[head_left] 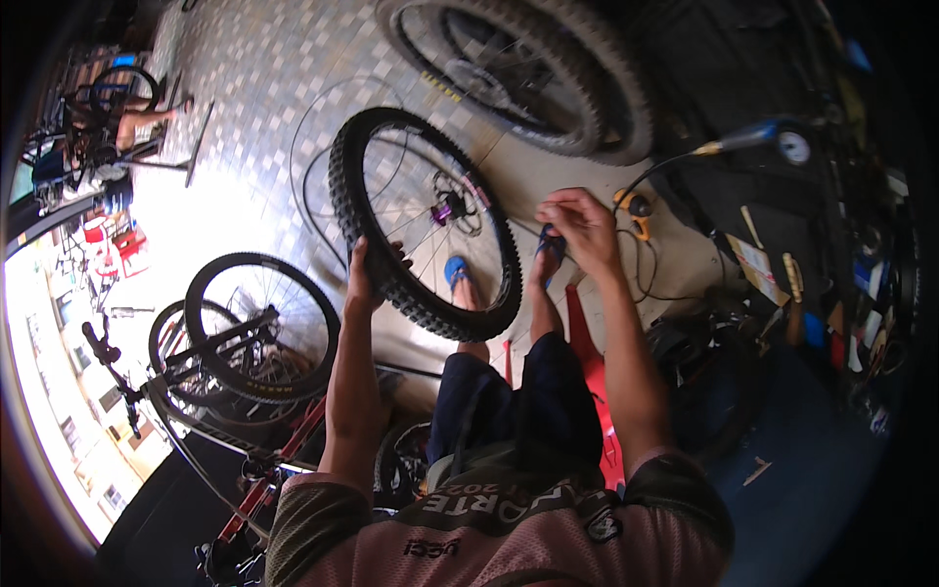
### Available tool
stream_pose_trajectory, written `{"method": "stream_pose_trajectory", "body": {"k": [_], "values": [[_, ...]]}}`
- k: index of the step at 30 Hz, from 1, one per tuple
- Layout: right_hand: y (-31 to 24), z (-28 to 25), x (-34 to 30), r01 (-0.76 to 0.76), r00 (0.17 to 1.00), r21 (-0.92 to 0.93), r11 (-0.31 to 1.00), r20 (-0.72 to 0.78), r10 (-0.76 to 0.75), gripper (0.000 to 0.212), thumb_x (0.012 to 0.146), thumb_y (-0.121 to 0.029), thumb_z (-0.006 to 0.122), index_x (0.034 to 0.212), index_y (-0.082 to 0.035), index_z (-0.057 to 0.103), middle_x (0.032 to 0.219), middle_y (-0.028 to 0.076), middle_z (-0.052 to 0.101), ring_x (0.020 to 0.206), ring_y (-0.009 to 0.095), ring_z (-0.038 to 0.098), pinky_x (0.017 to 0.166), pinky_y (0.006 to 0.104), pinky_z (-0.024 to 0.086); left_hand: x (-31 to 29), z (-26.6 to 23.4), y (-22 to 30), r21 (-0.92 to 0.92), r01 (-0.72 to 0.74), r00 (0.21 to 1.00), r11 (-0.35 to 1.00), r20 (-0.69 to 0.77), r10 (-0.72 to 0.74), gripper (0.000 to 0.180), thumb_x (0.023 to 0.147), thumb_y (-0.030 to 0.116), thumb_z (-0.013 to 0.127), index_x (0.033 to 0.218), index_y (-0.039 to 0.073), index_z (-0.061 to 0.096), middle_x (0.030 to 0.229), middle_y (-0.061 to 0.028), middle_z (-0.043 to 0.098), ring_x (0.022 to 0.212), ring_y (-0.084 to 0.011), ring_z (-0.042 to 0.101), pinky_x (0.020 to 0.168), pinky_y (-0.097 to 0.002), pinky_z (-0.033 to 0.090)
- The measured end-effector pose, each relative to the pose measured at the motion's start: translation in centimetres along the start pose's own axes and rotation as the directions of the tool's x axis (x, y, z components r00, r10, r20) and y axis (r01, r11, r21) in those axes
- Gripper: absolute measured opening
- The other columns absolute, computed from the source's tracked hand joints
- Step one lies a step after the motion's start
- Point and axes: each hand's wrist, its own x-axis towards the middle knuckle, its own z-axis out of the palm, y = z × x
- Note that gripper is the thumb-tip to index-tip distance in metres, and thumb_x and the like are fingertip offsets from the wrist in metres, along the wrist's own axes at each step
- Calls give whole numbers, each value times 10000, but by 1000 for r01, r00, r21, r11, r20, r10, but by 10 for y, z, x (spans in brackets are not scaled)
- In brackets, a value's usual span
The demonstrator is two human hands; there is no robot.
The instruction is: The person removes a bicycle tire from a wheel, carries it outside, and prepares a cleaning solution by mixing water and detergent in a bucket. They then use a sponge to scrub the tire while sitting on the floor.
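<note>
A bicycle wheel (435, 318) with a black knobby tyre, a purple hub and a disc rotor is held up tilted in front of me. My left hand (368, 274) grips its tyre at the lower left side, the thumb outside and fingertips showing at the inner edge. To the right of the wheel, and apart from it, my right hand (584, 230) is raised with thumb and fingers pinched together. Whether something small sits in that pinch is too fine to make out.
Large knobby wheels (587, 108) stand at the far side. An inflator gun with a gauge (782, 145) and a yellow-black tool (636, 207) lie to the right. A bicycle (210, 347) leans at left. Beside my legs is a red stool (584, 338). Far left, a person (137, 127) sits.
</note>
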Motion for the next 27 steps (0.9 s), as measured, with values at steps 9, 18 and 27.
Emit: {"method": "stream_pose_trajectory", "body": {"k": [9,18,27], "values": [[181,184,33,62,984,-220,974,176,-23,177,976,-182,731,1044,-20,718,932,65,740,831,149,680,769,306,543,8,-24,-6,16,18,996,1000,88,-19,903,896,747,587,1295,-63,620,1112,-187,707,1004,-364,734,898,-472,597],[185,225,54,125,947,-543,831,314,62,201,958,-262,696,1004,-71,734,974,137,733,918,311,715,807,408,553,5,-45,-16,15,-9,998,1000,63,8,940,889,770,564,1339,-54,586,1171,-183,701,1025,-361,728,870,-499,613],[167,230,60,327,920,-684,652,389,-53,145,969,-190,652,953,-49,686,887,145,697,856,338,700,754,435,558,11,-47,-18,-19,-15,998,1000,60,16,891,926,736,545,1332,-55,594,1160,-176,703,994,-353,738,870,-485,614]]}}
